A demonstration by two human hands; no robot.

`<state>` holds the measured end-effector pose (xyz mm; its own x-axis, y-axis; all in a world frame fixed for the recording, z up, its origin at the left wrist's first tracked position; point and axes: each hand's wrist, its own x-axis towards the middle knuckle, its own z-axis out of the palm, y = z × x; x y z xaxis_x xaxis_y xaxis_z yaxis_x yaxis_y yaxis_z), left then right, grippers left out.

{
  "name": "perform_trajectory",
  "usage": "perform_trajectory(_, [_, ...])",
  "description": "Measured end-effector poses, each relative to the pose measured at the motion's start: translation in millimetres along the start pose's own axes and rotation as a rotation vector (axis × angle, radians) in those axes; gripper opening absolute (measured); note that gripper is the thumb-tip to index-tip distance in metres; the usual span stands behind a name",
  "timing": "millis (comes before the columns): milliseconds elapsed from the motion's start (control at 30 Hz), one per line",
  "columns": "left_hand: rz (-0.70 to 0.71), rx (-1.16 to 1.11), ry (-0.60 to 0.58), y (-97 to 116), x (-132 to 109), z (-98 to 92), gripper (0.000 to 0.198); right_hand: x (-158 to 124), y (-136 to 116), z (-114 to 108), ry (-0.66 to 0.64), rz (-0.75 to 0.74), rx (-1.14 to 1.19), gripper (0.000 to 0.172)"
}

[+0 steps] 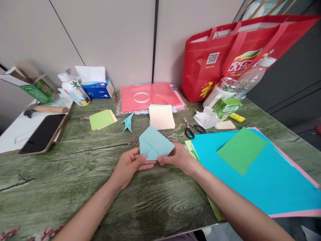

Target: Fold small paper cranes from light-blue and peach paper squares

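Both hands hold a folded light-blue paper (154, 144) just above the green wood-grain table (75, 174). My left hand (130, 164) pinches its lower left edge, thumb on top. My right hand (179, 157) grips the lower right corner, fingers closed on it. The paper is a pointed, kite-like shape with a visible crease. A finished light-blue folded paper figure (128, 122) lies on the table behind, to the left.
Large cyan sheets (263, 177) with a green square (242, 150) lie at the right. Scissors (192, 129), a stack of peach squares (162, 116), green squares (101, 119), red paper with a tape ring (141, 97), a tissue box (96, 87), a red bag (225, 57) and a phone (42, 133) surround the space.
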<state>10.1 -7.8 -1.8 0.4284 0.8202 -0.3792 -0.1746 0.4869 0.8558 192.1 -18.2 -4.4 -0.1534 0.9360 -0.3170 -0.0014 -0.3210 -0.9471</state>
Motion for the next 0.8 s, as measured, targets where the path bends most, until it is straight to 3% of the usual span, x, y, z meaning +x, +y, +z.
perform_trajectory(167, [-0.038,0.051,0.059,2,0,1.8,0.031,-2,-1,0,0.016,-0.03,-0.068,0.02])
perform_trajectory(400, [-0.036,0.086,0.051,1,-2,1.9,0.03,0,3,-2,0.118,-0.081,-0.039,0.032])
perform_trajectory(567, [-0.034,0.183,0.042,2,-3,1.5,0.031,3,3,-6,0.135,-0.141,0.13,0.037])
perform_trajectory(700, [-0.029,0.293,0.006,4,-2,-2.6,0.028,4,0,-10,0.169,-0.261,0.106,0.021])
perform_trajectory(800, [0.077,0.28,0.093,4,0,-6.3,0.024,3,-1,-9,0.121,-0.316,-0.055,0.007])
